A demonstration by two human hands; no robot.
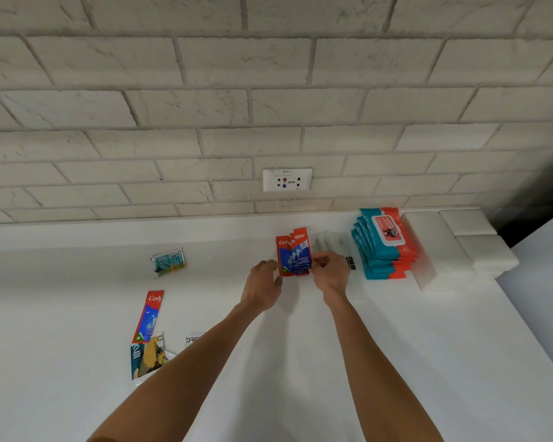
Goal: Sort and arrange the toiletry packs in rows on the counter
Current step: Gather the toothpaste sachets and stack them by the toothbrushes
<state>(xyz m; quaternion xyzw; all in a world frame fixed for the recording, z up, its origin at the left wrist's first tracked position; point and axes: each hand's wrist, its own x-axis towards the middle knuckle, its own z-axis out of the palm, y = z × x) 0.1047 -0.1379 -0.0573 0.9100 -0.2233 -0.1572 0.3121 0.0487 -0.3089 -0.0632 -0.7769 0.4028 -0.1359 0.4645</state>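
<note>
Wipe packs point(385, 244) beside toothpaste boxes point(294, 255), loose sachets point(168, 261) well left.

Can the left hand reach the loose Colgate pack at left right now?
Probably yes: the loose Colgate pack lies flat on bare counter left of the left hand, nothing between them.

White sachet point(193, 339) half behind left forearm point(205, 362)

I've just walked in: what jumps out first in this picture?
Two bare hands meet over the white counter: the right hand pinches a pair of red-and-blue toothpaste packs, the left hand close beside their other edge. Further right sits a bright teal-and-red stack of wet wipes; a loose toothpaste pack lies at the left.
</note>
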